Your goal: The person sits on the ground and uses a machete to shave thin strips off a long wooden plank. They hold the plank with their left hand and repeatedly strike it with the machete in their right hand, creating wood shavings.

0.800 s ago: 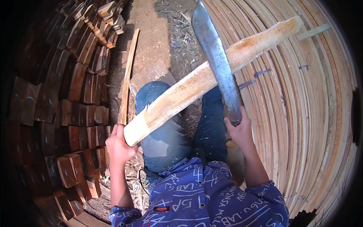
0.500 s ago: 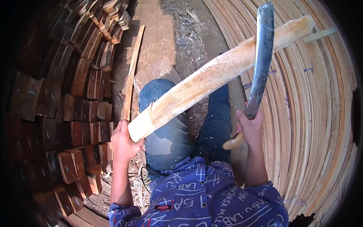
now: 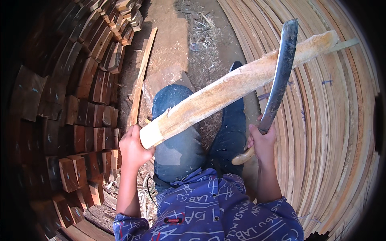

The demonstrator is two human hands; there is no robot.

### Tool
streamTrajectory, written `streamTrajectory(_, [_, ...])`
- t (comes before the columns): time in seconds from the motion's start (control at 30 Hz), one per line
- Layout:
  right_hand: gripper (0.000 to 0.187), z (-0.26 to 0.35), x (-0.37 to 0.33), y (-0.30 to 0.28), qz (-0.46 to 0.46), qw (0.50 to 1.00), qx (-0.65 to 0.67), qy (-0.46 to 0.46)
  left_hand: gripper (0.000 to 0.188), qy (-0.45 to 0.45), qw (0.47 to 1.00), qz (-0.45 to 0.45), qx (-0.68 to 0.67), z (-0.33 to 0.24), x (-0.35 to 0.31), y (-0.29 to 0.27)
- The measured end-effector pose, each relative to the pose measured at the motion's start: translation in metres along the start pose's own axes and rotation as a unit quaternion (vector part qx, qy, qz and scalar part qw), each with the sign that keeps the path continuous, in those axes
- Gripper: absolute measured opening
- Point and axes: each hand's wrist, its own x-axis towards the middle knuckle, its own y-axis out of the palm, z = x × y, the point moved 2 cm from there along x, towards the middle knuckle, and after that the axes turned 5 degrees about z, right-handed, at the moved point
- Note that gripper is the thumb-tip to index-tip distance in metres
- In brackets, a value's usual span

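Left grip: closed around the pale cut end of the wooden piece, left of centre.
Wooden piece: slanting past the left knee to the upper right, far end over the plank stack.
Right grip: wrapped around the handle of the machete, right of centre.
Machete: pointing up, crossing in front of the wooden piece; touching or apart, cannot tell.
Left edge: lined by stacked blocks.
Right edge: filled by the plank stack.
Open room: along the dirt path, upper centre, beside a thin strip.
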Motion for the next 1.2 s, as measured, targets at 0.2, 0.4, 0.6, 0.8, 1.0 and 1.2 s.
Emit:
streamTrajectory(0.2, [0.044, -0.020, -0.010, 0.001, 0.036, 0.975, -0.185, -0.119, 0.038, 0.004, 0.999, -0.005, 0.039, 0.010, -0.001, 0.000])
streamTrajectory(0.4, [0.046, 0.014, -0.005, -0.003, -0.001, 0.999, 0.020, -0.030, 0.038, -0.003, 1.000, -0.006, -0.006, 0.013, -0.004, 0.007])
streamTrajectory(0.6, [0.049, -0.008, -0.014, -0.002, 0.030, 0.971, -0.211, -0.112, 0.038, -0.013, 1.000, -0.004, -0.008, 0.010, -0.004, 0.007])
streamTrajectory(0.8, [0.051, 0.005, -0.019, -0.012, 0.044, 0.996, -0.074, -0.026, 0.039, 0.002, 1.000, -0.004, 0.015, 0.010, -0.005, -0.002])
streamTrajectory(1.0, [0.050, 0.011, -0.014, 0.001, 0.030, 0.997, -0.068, -0.014, 0.040, 0.003, 1.000, -0.013, 0.000, 0.009, -0.003, 0.007])
streamTrajectory(1.2, [0.066, 0.005, -0.043, 0.018, 0.151, 0.951, -0.270, -0.023, 0.039, 0.011, 1.000, -0.011, 0.015, 0.009, -0.003, 0.000])
